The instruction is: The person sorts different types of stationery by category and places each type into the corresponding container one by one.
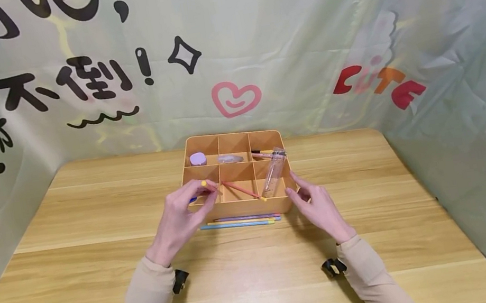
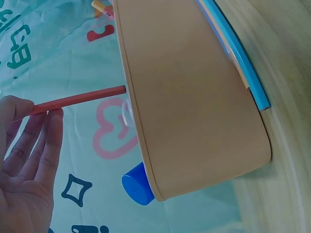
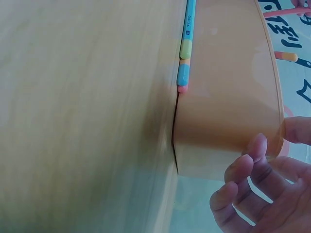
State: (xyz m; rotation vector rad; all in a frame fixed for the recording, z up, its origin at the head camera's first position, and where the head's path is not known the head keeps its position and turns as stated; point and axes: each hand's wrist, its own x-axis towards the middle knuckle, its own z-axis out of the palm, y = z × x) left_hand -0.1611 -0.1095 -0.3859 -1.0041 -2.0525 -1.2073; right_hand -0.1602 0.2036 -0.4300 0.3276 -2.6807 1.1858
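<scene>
My left hand [image 1: 183,204] pinches a red pencil [image 2: 80,98] between thumb and fingers over the front left of a tan organizer box [image 1: 238,208]. Its yellow end [image 1: 204,183] points up, and the other end is right at the rim in the left wrist view. At the box's front right corner, my right hand [image 1: 317,206] holds the wall with its thumb and fingertips. Another red pencil [image 1: 242,190] with a yellow end leans in the front middle compartment. A clear tube [image 1: 274,172] slants across the right compartments.
Several pencils, among them a blue pencil [image 1: 238,224], lie along the box front on the wooden table [image 1: 256,288]. A purple item [image 1: 198,159] and a clear item [image 1: 230,158] sit in back compartments. A blue item [image 2: 138,184] shows past the rim. A printed curtain [image 1: 281,32] hangs behind.
</scene>
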